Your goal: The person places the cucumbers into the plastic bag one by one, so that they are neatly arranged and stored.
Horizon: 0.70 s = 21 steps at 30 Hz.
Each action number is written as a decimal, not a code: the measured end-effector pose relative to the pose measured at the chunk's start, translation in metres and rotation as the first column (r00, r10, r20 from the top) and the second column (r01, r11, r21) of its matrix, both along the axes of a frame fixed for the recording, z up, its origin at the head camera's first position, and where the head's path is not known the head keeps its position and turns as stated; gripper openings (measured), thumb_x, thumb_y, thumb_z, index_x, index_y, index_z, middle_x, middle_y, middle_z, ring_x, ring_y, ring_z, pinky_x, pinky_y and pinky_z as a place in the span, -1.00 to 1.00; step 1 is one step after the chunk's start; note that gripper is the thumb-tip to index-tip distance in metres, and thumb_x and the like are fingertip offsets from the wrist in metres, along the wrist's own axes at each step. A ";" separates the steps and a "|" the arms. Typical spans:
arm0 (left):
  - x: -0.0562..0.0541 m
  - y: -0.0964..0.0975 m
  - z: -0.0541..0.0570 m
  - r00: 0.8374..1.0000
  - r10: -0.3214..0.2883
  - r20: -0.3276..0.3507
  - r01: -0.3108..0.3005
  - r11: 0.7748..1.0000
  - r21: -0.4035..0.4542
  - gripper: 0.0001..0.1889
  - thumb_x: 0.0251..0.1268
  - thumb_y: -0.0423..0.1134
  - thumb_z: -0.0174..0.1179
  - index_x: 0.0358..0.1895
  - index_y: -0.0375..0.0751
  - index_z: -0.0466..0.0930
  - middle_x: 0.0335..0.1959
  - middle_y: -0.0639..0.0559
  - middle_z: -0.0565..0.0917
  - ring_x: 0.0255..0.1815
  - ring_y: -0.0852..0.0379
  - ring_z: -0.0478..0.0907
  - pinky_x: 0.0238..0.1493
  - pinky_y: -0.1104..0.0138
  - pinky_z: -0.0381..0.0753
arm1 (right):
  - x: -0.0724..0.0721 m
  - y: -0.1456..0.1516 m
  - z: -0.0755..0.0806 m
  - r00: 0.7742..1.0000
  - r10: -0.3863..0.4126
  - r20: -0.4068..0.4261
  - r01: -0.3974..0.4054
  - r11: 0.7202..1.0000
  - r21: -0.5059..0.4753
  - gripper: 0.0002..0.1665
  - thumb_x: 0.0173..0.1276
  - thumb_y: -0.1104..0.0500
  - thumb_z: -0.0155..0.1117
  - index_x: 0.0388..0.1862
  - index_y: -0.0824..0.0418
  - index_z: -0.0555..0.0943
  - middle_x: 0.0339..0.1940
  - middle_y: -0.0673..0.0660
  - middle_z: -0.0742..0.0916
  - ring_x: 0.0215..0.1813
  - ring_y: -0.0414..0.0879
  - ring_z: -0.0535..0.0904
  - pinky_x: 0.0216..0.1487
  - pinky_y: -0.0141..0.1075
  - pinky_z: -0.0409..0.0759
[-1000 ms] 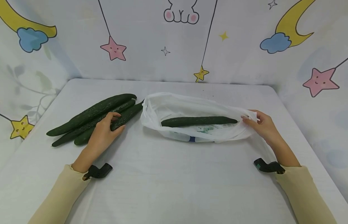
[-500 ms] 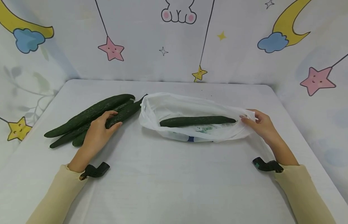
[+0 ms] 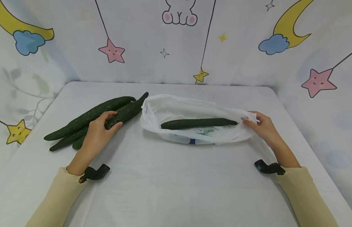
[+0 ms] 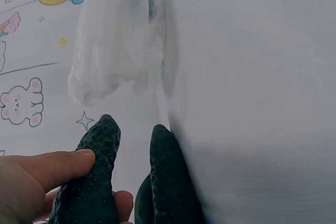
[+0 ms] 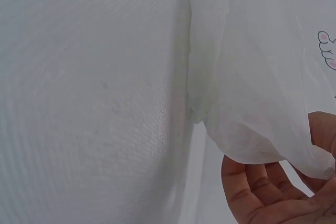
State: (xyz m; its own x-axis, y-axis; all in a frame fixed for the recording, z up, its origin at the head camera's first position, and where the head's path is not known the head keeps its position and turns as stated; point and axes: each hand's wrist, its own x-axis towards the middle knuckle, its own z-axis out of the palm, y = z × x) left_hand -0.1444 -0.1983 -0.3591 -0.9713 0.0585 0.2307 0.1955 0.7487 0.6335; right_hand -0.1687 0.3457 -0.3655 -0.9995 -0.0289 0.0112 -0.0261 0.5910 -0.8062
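My left hand (image 3: 97, 132) grips a dark green cucumber (image 3: 130, 110), whose far end is tilted up off the table. In the left wrist view the thumb presses the bumpy skin of this cucumber (image 4: 93, 192), with fingertips on its other side. Beside it lie other cucumbers (image 3: 79, 121), partly hidden by my hand. A white plastic bag (image 3: 178, 100) lies with its mouth spread, and one cucumber (image 3: 199, 123) rests inside it. My right hand (image 3: 265, 127) holds the bag's right edge, thumb and fingers pinching the thin film (image 5: 252, 87) in the right wrist view.
White cloth covers the table (image 3: 176, 183). Behind it stands a backdrop (image 3: 141, 37) printed with stars, moons and clouds. The far table edge runs just behind the bag and cucumbers. A black wrist device (image 3: 96, 172) sits at each sleeve.
The gripped cucumber has been lifted, its far end rising above the bag's left edge. My left hand has shifted slightly left with it. My right hand keeps holding the bag.
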 end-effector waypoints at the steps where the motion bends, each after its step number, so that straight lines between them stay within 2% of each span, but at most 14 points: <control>1: 0.000 0.000 0.001 1.000 -0.001 -0.004 0.001 1.000 0.001 -0.50 0.37 -0.19 0.24 0.28 -0.35 0.41 0.15 -0.43 0.53 0.04 -0.35 0.53 0.01 -0.16 0.49 | 0.000 0.000 0.000 1.000 0.000 0.002 0.000 1.000 0.001 -0.61 0.43 0.05 0.24 0.17 0.14 0.49 -0.08 -0.25 0.53 -0.22 -0.41 0.50 -0.26 -0.55 0.53; 3: -0.001 0.002 0.003 1.000 -0.004 -0.017 0.004 1.000 0.000 -0.50 0.36 -0.19 0.25 0.27 -0.36 0.41 0.14 -0.44 0.53 0.04 -0.36 0.52 0.01 -0.17 0.48 | 0.000 -0.001 0.001 1.000 -0.001 0.006 0.001 1.000 0.002 -0.59 0.44 0.04 0.24 0.18 0.15 0.49 -0.08 -0.26 0.52 -0.22 -0.40 0.50 -0.25 -0.55 0.53; 4: -0.002 0.002 0.004 1.000 -0.005 -0.024 0.005 1.000 -0.005 -0.50 0.36 -0.20 0.25 0.27 -0.36 0.42 0.14 -0.44 0.54 -0.05 -0.34 0.56 -0.02 -0.16 0.50 | 0.001 -0.001 0.002 1.000 -0.001 0.006 0.001 1.000 0.001 -0.59 0.43 0.04 0.24 0.18 0.16 0.49 -0.08 -0.26 0.52 -0.21 -0.40 0.50 -0.25 -0.55 0.53; 7: -0.003 0.002 0.007 0.999 -0.005 -0.043 0.004 1.000 -0.012 -0.51 0.36 -0.19 0.25 0.26 -0.35 0.43 0.13 -0.43 0.55 -0.11 -0.32 0.58 -0.03 -0.14 0.51 | 0.001 -0.002 0.003 1.000 -0.002 0.009 0.002 1.000 0.004 -0.58 0.44 0.03 0.23 0.19 0.16 0.48 -0.08 -0.25 0.52 -0.22 -0.39 0.51 -0.25 -0.55 0.53; 10: -0.005 0.003 0.011 0.998 -0.005 -0.064 0.005 1.000 -0.006 -0.51 0.37 -0.18 0.24 0.26 -0.36 0.43 0.13 -0.43 0.55 -0.07 -0.31 0.57 -0.03 -0.14 0.50 | 0.001 -0.002 0.002 1.000 -0.003 0.011 0.003 1.000 0.011 -0.53 0.44 0.03 0.22 0.22 0.22 0.46 -0.05 -0.21 0.52 -0.22 -0.39 0.50 -0.24 -0.55 0.53; 11: -0.005 0.004 0.012 0.997 -0.006 -0.071 0.006 1.000 0.000 -0.51 0.37 -0.17 0.24 0.26 -0.36 0.43 0.13 -0.43 0.55 0.01 -0.33 0.53 0.00 -0.15 0.49 | 0.001 -0.002 0.002 1.000 -0.005 0.013 0.004 1.000 0.017 -0.50 0.44 0.03 0.22 0.24 0.25 0.44 -0.04 -0.18 0.52 -0.22 -0.39 0.50 -0.24 -0.55 0.53; 15: -0.009 0.008 0.017 0.995 -0.014 -0.097 0.016 1.000 0.016 -0.52 0.37 -0.18 0.25 0.25 -0.36 0.44 0.13 -0.42 0.55 0.12 -0.32 0.49 0.05 -0.16 0.46 | 0.000 -0.001 0.001 1.000 -0.009 0.017 0.009 0.999 0.035 -0.42 0.45 0.03 0.21 0.30 0.33 0.39 0.02 -0.10 0.52 -0.21 -0.40 0.50 -0.24 -0.56 0.53; 21: -0.012 0.015 0.020 0.990 -0.014 -0.142 0.017 1.000 0.017 -0.53 0.34 -0.20 0.28 0.23 -0.33 0.47 0.10 -0.40 0.58 0.09 -0.31 0.53 0.01 -0.14 0.49 | 0.000 0.000 0.000 1.000 -0.004 0.012 0.004 1.000 0.025 -0.45 0.45 0.03 0.22 0.27 0.31 0.41 -0.01 -0.15 0.52 -0.21 -0.39 0.50 -0.24 -0.56 0.53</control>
